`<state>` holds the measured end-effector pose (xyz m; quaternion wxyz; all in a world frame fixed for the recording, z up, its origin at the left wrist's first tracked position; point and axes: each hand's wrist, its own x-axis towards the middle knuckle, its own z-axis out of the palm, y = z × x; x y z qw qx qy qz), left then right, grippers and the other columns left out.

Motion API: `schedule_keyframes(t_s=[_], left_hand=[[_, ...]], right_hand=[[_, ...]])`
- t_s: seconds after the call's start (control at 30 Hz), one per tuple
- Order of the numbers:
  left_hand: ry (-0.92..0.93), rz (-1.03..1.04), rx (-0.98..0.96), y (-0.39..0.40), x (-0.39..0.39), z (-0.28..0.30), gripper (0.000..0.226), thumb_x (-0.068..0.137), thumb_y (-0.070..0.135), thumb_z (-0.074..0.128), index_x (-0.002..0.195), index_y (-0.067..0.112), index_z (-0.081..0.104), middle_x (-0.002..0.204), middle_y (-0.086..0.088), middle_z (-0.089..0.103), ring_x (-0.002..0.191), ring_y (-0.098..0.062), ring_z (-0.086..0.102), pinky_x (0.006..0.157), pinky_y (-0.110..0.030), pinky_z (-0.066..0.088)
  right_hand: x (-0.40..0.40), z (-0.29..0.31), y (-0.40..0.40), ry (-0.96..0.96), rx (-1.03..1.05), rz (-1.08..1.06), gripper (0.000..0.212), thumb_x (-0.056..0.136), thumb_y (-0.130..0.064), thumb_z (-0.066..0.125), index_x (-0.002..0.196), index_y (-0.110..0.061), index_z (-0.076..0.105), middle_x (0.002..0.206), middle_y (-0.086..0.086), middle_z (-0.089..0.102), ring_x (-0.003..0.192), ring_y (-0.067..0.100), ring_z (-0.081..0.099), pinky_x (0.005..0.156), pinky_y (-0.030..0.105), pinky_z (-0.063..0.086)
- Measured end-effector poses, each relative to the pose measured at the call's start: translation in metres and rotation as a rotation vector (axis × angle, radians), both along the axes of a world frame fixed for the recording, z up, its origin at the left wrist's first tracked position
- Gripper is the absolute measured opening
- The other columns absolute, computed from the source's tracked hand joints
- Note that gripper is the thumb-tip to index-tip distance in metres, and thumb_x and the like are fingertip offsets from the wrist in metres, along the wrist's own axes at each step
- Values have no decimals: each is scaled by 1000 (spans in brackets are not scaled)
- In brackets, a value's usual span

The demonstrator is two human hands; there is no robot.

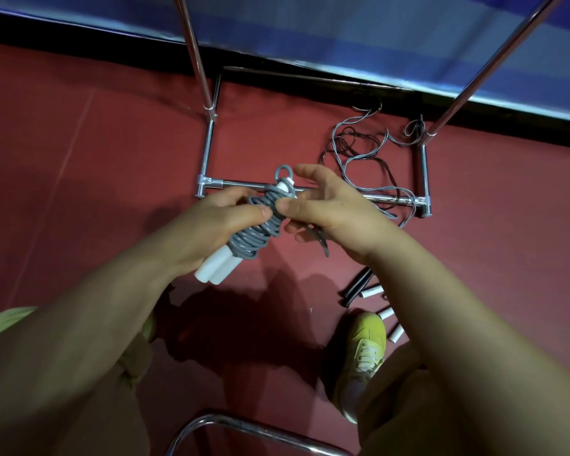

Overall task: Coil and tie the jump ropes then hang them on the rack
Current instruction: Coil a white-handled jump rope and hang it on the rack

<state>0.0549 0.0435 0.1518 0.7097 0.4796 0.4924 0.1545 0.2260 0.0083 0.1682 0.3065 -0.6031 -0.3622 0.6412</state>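
Holding the coiled grey jump rope (259, 230) above the red floor (79, 153), the left hand (211, 222) curls round the bundle, its thumb pressed on the wraps, while the two white handles (215, 265) project below the palm toward the camera. The right hand (329, 209) pinches a strand of the same coil between thumb and fingers at the bundle's right side; its index finger is extended beyond. A small grey loop (283, 172) stands up at the far end of the bundle. Nearer, a yellow shoe (364, 353) rests beside loose black and white handles (372, 292). Farther off, uncoiled ropes (362, 149) lie tangled across the chrome rack (208, 153) base.
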Motion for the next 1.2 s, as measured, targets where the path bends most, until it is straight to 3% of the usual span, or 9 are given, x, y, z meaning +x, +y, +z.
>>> schedule_keyframes(t_s=[0.07, 0.17, 0.3, 0.37, 0.53, 0.77, 0.83, 1.0, 1.2], left_hand=[[-27, 61, -50, 1, 2, 3, 14, 81, 16, 61, 94, 19, 64, 72, 4, 67, 65, -9, 62, 65, -30, 49], [-78, 141, -120, 8, 0, 5, 7, 87, 19, 53, 88, 17, 60, 64, 3, 61, 55, -12, 57, 62, -33, 48], [-106, 178, -164, 12, -3, 6, 10, 77, 27, 55, 82, 19, 59, 65, 2, 58, 55, -13, 55, 60, -32, 47], [-85, 192, -167, 11, -2, 7, 10, 88, 22, 53, 80, 17, 56, 63, 2, 57, 53, -12, 53, 62, -32, 45], [-24, 230, -217, 10, 1, 7, 22, 93, 22, 48, 75, 13, 57, 58, 1, 55, 49, -11, 51, 61, -30, 42], [-22, 158, -254, 3, 6, 2, 21, 90, 22, 52, 74, 13, 62, 58, 0, 59, 51, -13, 54, 56, -26, 44], [-59, 148, -227, 4, 5, 2, 15, 82, 22, 57, 81, 9, 65, 68, -5, 63, 60, -17, 58, 53, -23, 47], [-127, 102, -171, 4, 0, 5, 39, 67, 25, 62, 99, 2, 64, 85, -11, 69, 65, -17, 67, 53, -22, 52], [-64, 1, -117, 1, 0, 11, 23, 62, 24, 65, 82, 14, 69, 74, -5, 68, 60, -15, 65, 62, -30, 46]], right_hand=[[5, 1, 1, 4, -59, 40, 52, 90, -29, 61, 136, -15, 41, 97, 5, 65, 74, 17, 61, 68, 33, 50], [14, 2, 2, 20, -156, 36, 36, 90, -45, 55, 111, -17, 60, 87, 3, 65, 65, 16, 58, 56, 26, 48], [20, -1, 3, 69, -186, -20, 17, 90, -30, 60, 96, -13, 60, 69, 0, 61, 52, 10, 51, 44, 18, 44], [21, -1, 4, 104, -179, -67, 9, 90, -23, 61, 87, -15, 59, 66, -1, 60, 50, 7, 51, 44, 17, 44], [18, -6, 8, 184, -57, -214, 14, 88, -15, 63, 75, -19, 59, 63, -8, 59, 62, 6, 54, 61, 22, 47], [5, -14, 7, 397, 197, -271, 11, 72, -10, 59, 82, -14, 60, 94, -6, 70, 87, 11, 61, 87, 26, 49], [5, -15, 6, 461, 216, -253, 17, 73, -5, 57, 89, -11, 61, 92, -3, 71, 88, 13, 62, 88, 26, 50], [4, -18, 6, 342, 228, -287, 17, 76, -14, 57, 91, -16, 65, 86, -4, 70, 85, 13, 62, 89, 28, 49], [6, -18, 8, 190, 158, -327, 13, 90, -3, 58, 88, -16, 55, 61, -9, 66, 60, 8, 52, 73, 27, 47]])
